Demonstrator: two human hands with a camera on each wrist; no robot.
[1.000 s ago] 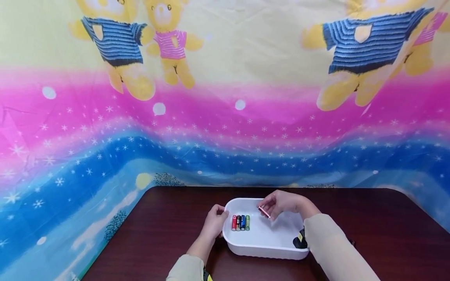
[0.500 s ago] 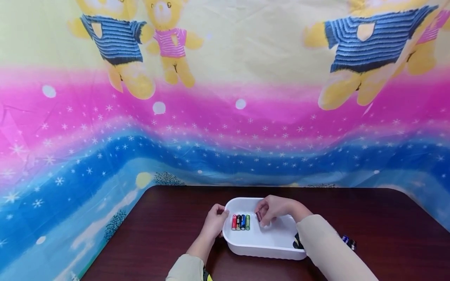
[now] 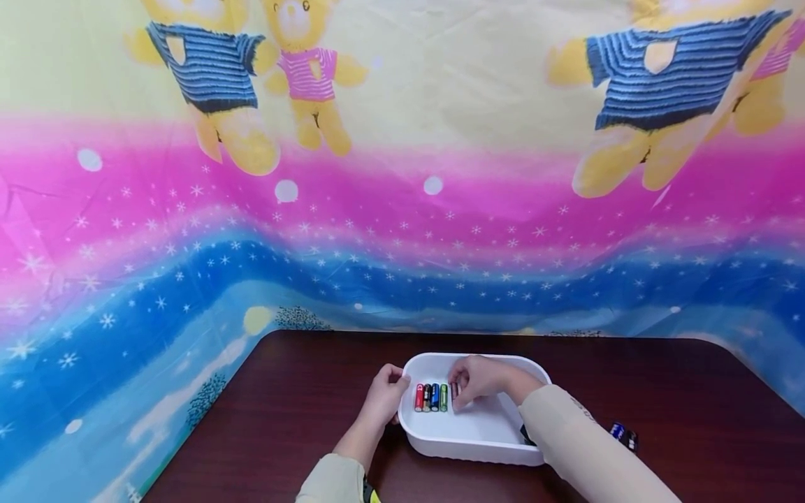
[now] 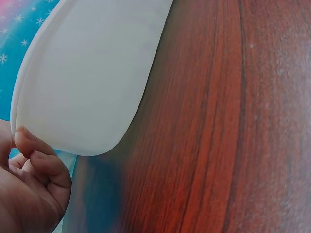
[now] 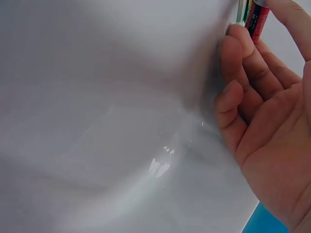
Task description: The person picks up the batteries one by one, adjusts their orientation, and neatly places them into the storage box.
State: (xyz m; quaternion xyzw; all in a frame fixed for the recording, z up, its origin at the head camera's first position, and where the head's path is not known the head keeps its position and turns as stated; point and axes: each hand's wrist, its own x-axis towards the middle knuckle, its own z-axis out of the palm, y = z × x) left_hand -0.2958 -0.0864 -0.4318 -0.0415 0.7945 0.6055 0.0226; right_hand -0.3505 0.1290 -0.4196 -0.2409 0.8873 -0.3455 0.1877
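Observation:
A white plastic tub (image 3: 474, 448) stands on the table. My left hand (image 3: 382, 398) grips its left end, thumb at the rim; the left wrist view shows the curled fingers (image 4: 53, 167) against the tub wall. Inside the tub, a red battery (image 3: 419, 397), a black one (image 3: 427, 397), a blue one (image 3: 435, 397) and a green one (image 3: 444, 397) lie side by side in a row. Just right of the green one, my right hand (image 3: 481, 378) pinches a dark red battery (image 3: 455, 393), low over the tub floor. In the right wrist view a red and black battery (image 5: 257, 22) shows by the fingertips.
More batteries, a blue one (image 3: 618, 429) and a dark one (image 3: 631, 439), lie on the dark wood table (image 3: 314, 391) right of the tub, partly behind the right sleeve. A patterned cloth (image 3: 402, 272) hangs behind the table.
My right hand has lowered into the tub and moved left, bringing the dark red battery from tilted to upright in view beside the row. The left hand has stayed on the tub.

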